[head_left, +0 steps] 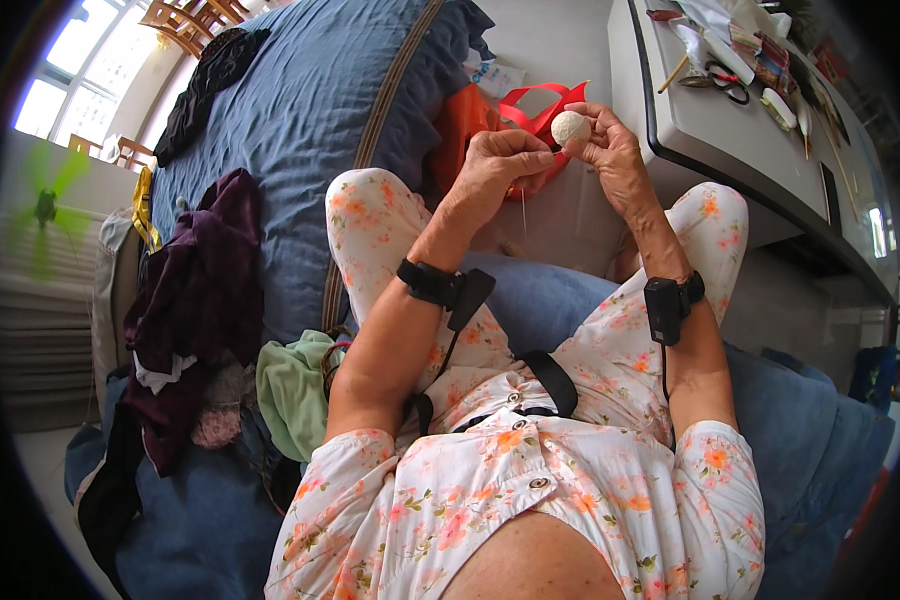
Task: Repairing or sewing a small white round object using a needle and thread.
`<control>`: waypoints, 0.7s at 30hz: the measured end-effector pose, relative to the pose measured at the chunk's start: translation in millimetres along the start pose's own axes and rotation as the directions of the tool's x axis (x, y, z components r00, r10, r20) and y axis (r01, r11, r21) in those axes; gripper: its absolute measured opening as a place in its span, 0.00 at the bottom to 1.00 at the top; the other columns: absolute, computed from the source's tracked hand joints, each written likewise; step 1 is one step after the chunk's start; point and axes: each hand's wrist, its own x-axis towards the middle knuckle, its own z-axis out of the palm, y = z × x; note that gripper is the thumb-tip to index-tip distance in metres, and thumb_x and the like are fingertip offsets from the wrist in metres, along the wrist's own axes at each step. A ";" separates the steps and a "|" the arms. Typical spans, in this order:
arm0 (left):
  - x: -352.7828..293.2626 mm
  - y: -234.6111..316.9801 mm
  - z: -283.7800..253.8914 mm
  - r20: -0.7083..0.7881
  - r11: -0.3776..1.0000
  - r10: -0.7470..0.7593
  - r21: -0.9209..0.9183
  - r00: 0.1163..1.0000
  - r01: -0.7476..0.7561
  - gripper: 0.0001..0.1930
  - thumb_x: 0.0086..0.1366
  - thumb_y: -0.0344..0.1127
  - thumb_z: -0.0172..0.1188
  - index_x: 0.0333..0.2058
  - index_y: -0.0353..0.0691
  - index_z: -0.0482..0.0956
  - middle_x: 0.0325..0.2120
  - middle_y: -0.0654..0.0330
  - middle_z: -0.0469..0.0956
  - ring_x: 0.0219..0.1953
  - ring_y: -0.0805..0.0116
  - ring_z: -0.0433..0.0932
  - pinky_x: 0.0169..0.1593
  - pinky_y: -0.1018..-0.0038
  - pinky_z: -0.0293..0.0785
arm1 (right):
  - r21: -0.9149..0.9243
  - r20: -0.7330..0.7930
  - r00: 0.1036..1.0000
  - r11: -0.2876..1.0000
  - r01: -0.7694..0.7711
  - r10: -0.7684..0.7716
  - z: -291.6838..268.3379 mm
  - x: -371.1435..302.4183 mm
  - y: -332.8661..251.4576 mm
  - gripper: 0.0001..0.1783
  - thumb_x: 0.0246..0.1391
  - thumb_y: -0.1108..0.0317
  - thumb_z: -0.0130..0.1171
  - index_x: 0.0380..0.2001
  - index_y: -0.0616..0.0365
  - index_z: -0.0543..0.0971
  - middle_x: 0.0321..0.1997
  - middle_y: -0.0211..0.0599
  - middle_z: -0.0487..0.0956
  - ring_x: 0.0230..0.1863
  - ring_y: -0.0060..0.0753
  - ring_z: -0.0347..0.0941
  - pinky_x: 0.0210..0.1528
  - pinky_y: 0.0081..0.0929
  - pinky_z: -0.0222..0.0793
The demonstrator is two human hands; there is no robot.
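Cream-white and rough-skinned, a round ball (571, 127) sits between the thumb and fingers of our right hand (616, 152), with a glossy orange-red bag (453, 140) and a flat, bright red strap (542, 122) close behind the hands. The fingers of our left hand (495, 165) are pinched together just beside the ball; we cannot tell what, if anything, lies between them. A thin, pale strand (524, 213) hangs below that hand, and we cannot make out where its upper end is fixed. As we judge it, the ball is likeliest to go astray: fingertips alone hold its curved surface, so a loosened thumb could drop it onto the pale grey floor (562, 212), where it could roll under the white, dark-edged table (715, 140). The strand could snag on the strap if we swing our left hand across. The black cables (664, 370) trailing from the black boxes (663, 312) at our wrists could catch on our floral cloth trousers (370, 220) and jerk a hand, spoiling the hold
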 end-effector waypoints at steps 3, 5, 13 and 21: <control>3.9 -3.4 -8.1 0.006 0.989 0.021 -0.147 1.000 -0.020 0.05 0.59 0.27 0.60 0.31 0.30 0.79 0.19 0.60 0.76 0.19 0.74 0.74 0.26 0.81 0.72 | -0.042 0.118 0.993 0.999 0.026 -0.021 4.7 -3.9 -5.6 0.24 0.48 0.78 0.62 0.51 0.58 0.72 0.42 0.30 0.75 0.44 0.22 0.73 0.52 0.19 0.70; 7.0 -3.8 -10.6 -0.001 0.982 0.032 -0.184 0.999 -0.032 0.05 0.59 0.27 0.60 0.31 0.29 0.79 0.19 0.60 0.76 0.20 0.74 0.74 0.27 0.81 0.72 | -0.103 0.148 0.988 0.993 0.065 -0.049 2.8 -4.5 -0.5 0.24 0.48 0.78 0.62 0.51 0.58 0.72 0.42 0.30 0.75 0.45 0.23 0.73 0.53 0.20 0.70; 8.6 -2.6 -20.8 -0.105 0.993 0.052 -0.101 0.993 -0.063 0.05 0.60 0.28 0.60 0.31 0.30 0.79 0.19 0.61 0.76 0.20 0.76 0.74 0.27 0.81 0.73 | -0.075 0.355 0.926 0.992 -0.106 0.126 12.3 -14.8 -26.3 0.23 0.49 0.74 0.63 0.50 0.59 0.72 0.44 0.32 0.76 0.48 0.24 0.73 0.52 0.22 0.70; 5.9 -3.2 -9.8 -0.143 0.988 0.143 0.071 0.979 -0.134 0.06 0.60 0.30 0.61 0.30 0.30 0.79 0.18 0.64 0.75 0.20 0.81 0.71 0.25 0.85 0.65 | 0.357 0.339 0.940 0.930 -0.093 -0.036 5.2 -11.9 -17.5 0.26 0.52 0.65 0.62 0.52 0.64 0.66 0.48 0.37 0.74 0.47 0.27 0.73 0.53 0.25 0.71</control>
